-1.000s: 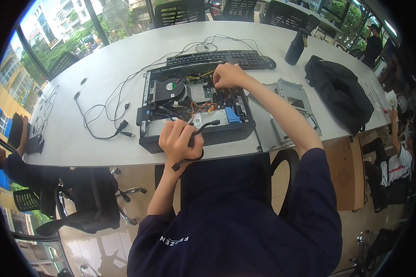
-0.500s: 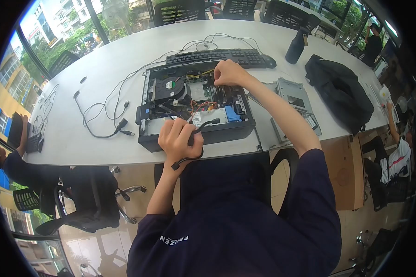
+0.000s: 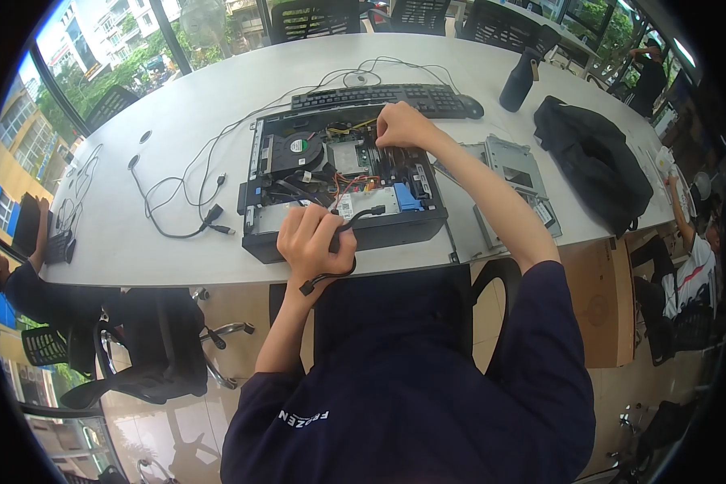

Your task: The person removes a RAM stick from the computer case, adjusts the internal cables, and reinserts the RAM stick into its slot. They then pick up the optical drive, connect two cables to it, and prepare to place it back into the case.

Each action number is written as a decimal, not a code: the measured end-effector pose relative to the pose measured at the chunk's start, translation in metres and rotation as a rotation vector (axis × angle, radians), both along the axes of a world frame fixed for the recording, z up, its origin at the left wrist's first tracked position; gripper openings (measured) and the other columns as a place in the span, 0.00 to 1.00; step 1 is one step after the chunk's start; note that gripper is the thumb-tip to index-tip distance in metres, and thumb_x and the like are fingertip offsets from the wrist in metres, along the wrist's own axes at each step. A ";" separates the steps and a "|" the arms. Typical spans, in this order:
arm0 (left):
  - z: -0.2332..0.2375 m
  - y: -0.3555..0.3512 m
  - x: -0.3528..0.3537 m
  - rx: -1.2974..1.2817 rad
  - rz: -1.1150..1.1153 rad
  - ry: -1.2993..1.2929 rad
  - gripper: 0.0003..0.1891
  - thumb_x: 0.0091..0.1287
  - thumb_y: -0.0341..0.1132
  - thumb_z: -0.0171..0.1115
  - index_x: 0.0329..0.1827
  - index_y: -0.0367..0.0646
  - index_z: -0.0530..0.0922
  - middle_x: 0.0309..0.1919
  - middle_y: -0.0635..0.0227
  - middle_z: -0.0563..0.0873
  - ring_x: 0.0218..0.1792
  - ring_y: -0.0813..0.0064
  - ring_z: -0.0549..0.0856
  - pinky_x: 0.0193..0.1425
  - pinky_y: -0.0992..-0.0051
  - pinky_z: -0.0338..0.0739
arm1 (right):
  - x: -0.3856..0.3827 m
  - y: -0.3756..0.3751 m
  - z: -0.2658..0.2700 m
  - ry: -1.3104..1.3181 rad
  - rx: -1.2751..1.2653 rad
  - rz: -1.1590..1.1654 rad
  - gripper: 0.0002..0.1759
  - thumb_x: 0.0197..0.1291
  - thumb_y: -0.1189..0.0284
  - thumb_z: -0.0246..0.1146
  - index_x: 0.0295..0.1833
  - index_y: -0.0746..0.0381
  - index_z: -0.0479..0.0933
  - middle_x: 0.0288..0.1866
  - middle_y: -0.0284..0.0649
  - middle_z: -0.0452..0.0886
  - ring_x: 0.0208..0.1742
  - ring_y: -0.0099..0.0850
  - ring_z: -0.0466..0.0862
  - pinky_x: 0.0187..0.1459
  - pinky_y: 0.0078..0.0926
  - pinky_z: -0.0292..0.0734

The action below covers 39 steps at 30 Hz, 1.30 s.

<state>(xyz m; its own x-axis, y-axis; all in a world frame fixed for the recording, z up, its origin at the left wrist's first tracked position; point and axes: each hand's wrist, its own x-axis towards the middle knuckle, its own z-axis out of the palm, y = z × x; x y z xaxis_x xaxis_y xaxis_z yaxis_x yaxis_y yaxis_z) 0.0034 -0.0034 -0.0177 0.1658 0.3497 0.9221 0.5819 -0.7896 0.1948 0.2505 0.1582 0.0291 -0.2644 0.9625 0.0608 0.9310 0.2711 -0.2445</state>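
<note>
An opened desktop computer case (image 3: pixel 363 231) lies flat on the table in front of me. Inside it are a cooling fan (image 3: pixel 300 147), a blue plastic latch (image 3: pixel 407 198) and red, orange and yellow wires. My left hand (image 3: pixel 315 242) is closed around a black cable (image 3: pixel 361 216) by the near edge of the case; its connector ends stick out on either side of the fist. At the far right of the interior, my right hand (image 3: pixel 403 127) reaches in beside dark upright slots or boards. Its fingers are pinched together, and their tips hide whatever is between them.
Behind the case are a keyboard (image 3: pixel 379 98) and a mouse (image 3: pixel 470 106). Loose cables (image 3: pixel 187 189) lie left. Metal panels (image 3: pixel 508 173), a dark bottle (image 3: pixel 518 81) and a black bag (image 3: pixel 593 161) are right. Other people sit at both sides; one stands at the far right.
</note>
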 end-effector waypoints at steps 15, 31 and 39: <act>-0.001 0.000 -0.002 -0.013 0.003 -0.012 0.05 0.45 0.31 0.64 0.24 0.43 0.78 0.25 0.68 0.77 0.27 0.64 0.75 0.31 0.67 0.68 | 0.010 0.007 0.005 0.065 -0.013 0.083 0.11 0.48 0.72 0.68 0.37 0.66 0.89 0.34 0.49 0.90 0.38 0.40 0.90 0.46 0.34 0.85; -0.002 0.002 -0.002 0.000 0.003 -0.017 0.04 0.45 0.31 0.64 0.24 0.44 0.78 0.25 0.69 0.78 0.27 0.64 0.75 0.30 0.67 0.67 | 0.009 0.001 0.011 0.055 -0.030 0.095 0.13 0.48 0.71 0.68 0.38 0.66 0.89 0.35 0.50 0.90 0.38 0.40 0.90 0.47 0.34 0.85; -0.001 0.000 -0.002 -0.011 -0.003 -0.018 0.05 0.45 0.31 0.64 0.24 0.44 0.78 0.25 0.69 0.78 0.28 0.64 0.75 0.30 0.67 0.68 | 0.007 -0.001 0.011 0.048 -0.035 0.077 0.13 0.49 0.71 0.68 0.39 0.66 0.89 0.36 0.50 0.90 0.39 0.40 0.90 0.48 0.34 0.85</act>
<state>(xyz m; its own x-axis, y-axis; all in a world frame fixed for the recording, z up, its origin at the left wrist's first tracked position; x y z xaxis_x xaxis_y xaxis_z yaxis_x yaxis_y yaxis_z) 0.0011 -0.0031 -0.0189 0.1506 0.3596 0.9209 0.5760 -0.7890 0.2139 0.2572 0.1574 0.0397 -0.3355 0.9411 0.0414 0.8946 0.3321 -0.2989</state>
